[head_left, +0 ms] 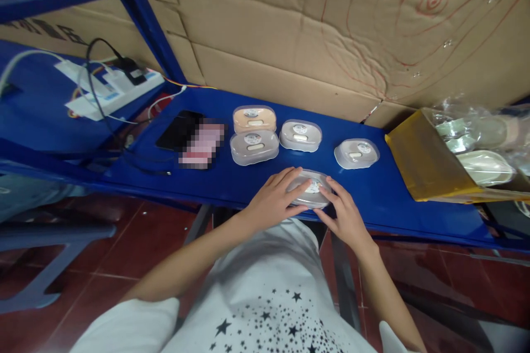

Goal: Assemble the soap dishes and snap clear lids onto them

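A clear-lidded oval plastic box (311,186) with a round printed label lies at the front edge of the blue table. My left hand (276,196) grips its left side, with fingers reaching over the lid. On the opposite side, my right hand (343,210) holds the rim, its fingertips near the label. Beyond my hands sit similar lidded boxes: a grey one (254,155), a peach one (254,117) behind it, a pale one (300,144), and another pale one (356,161) farther right.
At right stands an open cardboard carton (434,168) with plastic-wrapped pieces (488,168). A black item (179,131) and a blurred pink item (202,146) lie left, near cables and a white power strip (120,94). Cardboard (269,27) backs the blue table (397,215).
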Tool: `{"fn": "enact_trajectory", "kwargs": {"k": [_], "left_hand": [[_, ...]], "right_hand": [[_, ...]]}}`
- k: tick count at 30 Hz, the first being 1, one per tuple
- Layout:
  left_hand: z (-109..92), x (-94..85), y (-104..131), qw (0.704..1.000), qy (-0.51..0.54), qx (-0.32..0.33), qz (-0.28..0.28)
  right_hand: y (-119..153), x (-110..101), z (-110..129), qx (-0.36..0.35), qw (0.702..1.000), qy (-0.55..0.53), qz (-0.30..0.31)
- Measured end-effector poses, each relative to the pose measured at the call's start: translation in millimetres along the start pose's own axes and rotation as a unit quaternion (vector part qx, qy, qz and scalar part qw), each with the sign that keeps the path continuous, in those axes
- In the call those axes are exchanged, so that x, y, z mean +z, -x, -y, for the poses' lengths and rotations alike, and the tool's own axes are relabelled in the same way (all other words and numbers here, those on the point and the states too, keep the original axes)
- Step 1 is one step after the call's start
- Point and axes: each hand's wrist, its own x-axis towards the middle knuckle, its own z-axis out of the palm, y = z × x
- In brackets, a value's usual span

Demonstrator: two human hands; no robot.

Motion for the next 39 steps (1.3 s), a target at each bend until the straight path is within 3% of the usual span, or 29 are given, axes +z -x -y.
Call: {"fn": "enact_trajectory", "kwargs": {"k": [4, 8, 10, 12, 15, 18, 22, 25, 31, 33, 36, 39], "left_hand": [[14.4, -22.1, -4.3, 1.000, 0.006, -0.006, -0.013], [59.2, -48.3, -1.4, 0.974, -0.069, -0.181, -0.114], [79.1, -53.8, 3.4, 0.964, -0.086, -0.228, -0.109], [88.0, -54.4, 8.4, 0.969, -0.068, -0.222, -0.088], [79.1, -51.3, 12.6, 0.984, -0.003, -0.164, -0.066], [60.4, -46.2, 14.2, 0.991, 0.078, -0.106, -0.021], [49.9, -37.5, 21.1, 0.976, 0.156, -0.151, -0.010], [50.3, -34.9, 32.4, 0.969, 0.169, -0.180, -0.008], [44.0, -41.9, 53.4, 0.986, 0.094, -0.134, 0.020], [41.2, -44.0, 55.8, 0.986, 0.098, -0.135, 0.013], [39.5, -45.8, 56.2, 0.981, 0.125, -0.148, 0.017], [40.6, -45.2, 56.6, 0.975, 0.147, -0.166, 0.026]], "right_hand": [[11.9, -10.9, -10.2, 0.039, 0.999, 0.033, -0.006], [19.9, -17.7, -24.2, 0.151, 0.974, 0.153, -0.071], [14.3, -15.7, -22.6, 0.187, 0.957, 0.195, -0.100], [-0.6, -11.1, -13.9, 0.172, 0.961, 0.194, -0.099], [-37.6, -2.8, 2.9, 0.066, 0.990, 0.121, -0.003], [-77.9, 4.4, 9.9, -0.029, 0.993, 0.010, 0.111], [-105.4, 10.7, 0.9, -0.034, 0.988, -0.082, 0.130], [-103.3, 15.6, -8.6, -0.002, 0.991, -0.077, 0.109], [-89.3, 19.2, -10.2, 0.080, 0.996, 0.003, 0.029], [-86.2, 15.9, -1.5, 0.046, 0.999, 0.008, 0.016], [-81.4, 12.0, 16.7, -0.067, 0.994, -0.023, 0.079], [-79.0, 12.7, 29.9, -0.102, 0.986, -0.042, 0.122]]}}
